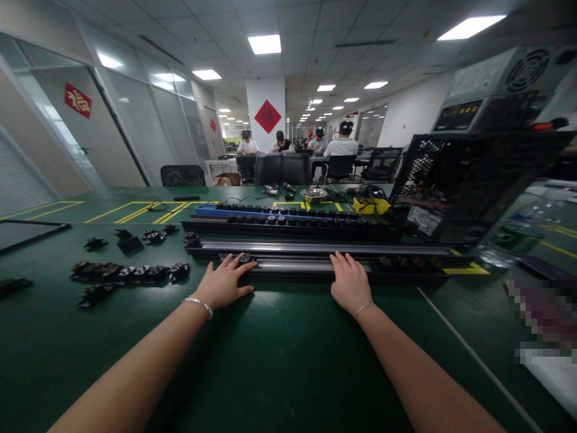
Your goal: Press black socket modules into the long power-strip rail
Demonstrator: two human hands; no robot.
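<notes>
Clearance at the near rail
Passable over the green surface between left hand and right hand, up to the rail's front edge. Blocked beyond by a parallel longer rail; obstructed on the left by small black parts, on the right by an open computer case and a clear bottle.

the left hand and the right hand hide bits of the near rail, and the bottom edge cuts off both arms. at the left edge a flat thing is cut off, and on the right a purple thing is blurred into squares, so you can't tell what it is. the people far back are too small to see what they hold.
</notes>
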